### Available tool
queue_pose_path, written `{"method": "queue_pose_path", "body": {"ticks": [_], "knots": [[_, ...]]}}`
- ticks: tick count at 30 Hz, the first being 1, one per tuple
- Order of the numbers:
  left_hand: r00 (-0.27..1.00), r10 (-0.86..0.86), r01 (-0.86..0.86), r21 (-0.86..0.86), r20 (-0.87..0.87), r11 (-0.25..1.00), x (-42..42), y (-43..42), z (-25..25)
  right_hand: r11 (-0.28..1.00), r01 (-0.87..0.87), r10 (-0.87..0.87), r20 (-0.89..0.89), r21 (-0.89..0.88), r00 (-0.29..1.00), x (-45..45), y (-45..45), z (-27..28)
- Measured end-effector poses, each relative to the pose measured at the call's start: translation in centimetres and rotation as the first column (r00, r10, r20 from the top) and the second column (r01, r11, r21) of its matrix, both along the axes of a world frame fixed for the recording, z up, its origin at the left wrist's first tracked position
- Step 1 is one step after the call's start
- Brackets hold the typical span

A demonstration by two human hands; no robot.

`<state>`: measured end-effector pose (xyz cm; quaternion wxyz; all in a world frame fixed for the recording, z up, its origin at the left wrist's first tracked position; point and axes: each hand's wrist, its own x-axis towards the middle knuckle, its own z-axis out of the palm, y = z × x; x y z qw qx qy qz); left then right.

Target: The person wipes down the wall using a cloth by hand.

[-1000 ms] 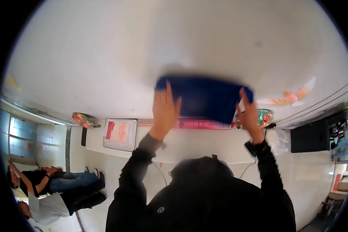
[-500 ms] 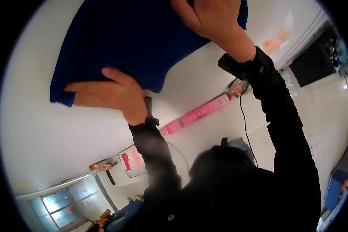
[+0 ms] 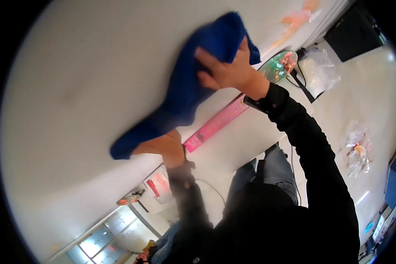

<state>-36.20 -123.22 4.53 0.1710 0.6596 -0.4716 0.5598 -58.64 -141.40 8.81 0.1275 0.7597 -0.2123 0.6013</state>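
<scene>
A dark blue cloth [image 3: 180, 86] is stretched between my hands over a pale surface, bunched at its upper end and narrow at its lower left end. My right hand [image 3: 233, 72] grips the upper part, with fingers curled into the folds. My left hand [image 3: 169, 147] holds the lower end, its fingers partly hidden by the fabric. Close below the cloth lies a long pink box [image 3: 215, 123], running diagonally between my two wrists.
Beyond my right wrist are a green round dish [image 3: 277, 68] with small reddish pieces and a clear plastic bag [image 3: 317, 72]. A red-and-white packet [image 3: 158, 185] lies near my left forearm. Crumpled clear wrappers [image 3: 358, 149] are at the right. A thin cable [image 3: 213, 187] hangs below.
The cloth has gone from spread wide to gathered and narrower. My right hand has come down, and my left has shifted down and right. The camera's view has shifted, with more of my legs showing.
</scene>
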Motion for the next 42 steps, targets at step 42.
{"method": "queue_pose_path", "body": {"ticks": [42], "knots": [[0.576,0.417,0.564,0.711,-0.703,0.420,-26.9,6.6,-39.4,0.503,0.476,0.166,-0.621,0.721,0.766,-22.2,13.3,-45.1]]}}
